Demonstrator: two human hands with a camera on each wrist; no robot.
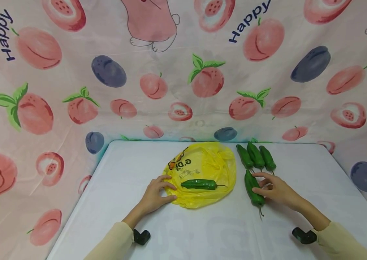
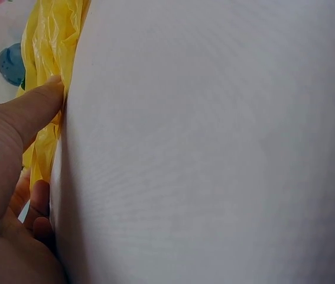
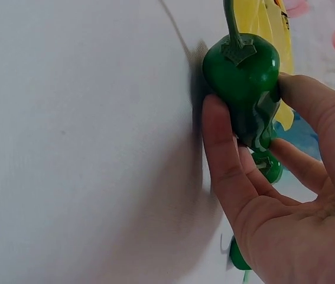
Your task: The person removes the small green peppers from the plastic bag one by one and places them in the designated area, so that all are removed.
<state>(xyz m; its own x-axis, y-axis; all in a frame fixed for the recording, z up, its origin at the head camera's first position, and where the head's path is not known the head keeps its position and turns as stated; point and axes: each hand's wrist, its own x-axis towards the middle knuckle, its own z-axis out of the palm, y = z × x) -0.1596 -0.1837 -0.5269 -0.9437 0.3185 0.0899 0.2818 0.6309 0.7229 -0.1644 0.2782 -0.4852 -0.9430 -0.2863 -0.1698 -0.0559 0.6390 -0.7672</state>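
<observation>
My right hand (image 1: 277, 189) grips a long green chili pepper (image 1: 253, 187) between thumb and fingers, its thin stem pointing toward me. In the right wrist view, the pepper's stem end (image 3: 241, 62) faces the camera. A crumpled yellow plastic bag (image 1: 222, 162) with dark print lies flat left of it. Another green pepper (image 1: 198, 184) rests crosswise on the bag, stem to the right. My left hand (image 1: 155, 194) touches the bag's left edge with fingers spread and gently bent. The left wrist view shows its thumb (image 2: 40, 106) against the yellow plastic (image 2: 49, 35).
Three more green peppers (image 1: 255, 155) lie side by side behind my right hand, near the far edge of the white table (image 1: 131, 155). A fruit-patterned cloth (image 1: 177, 79) hangs behind the table. A dark device (image 1: 304, 235) sits at each wrist.
</observation>
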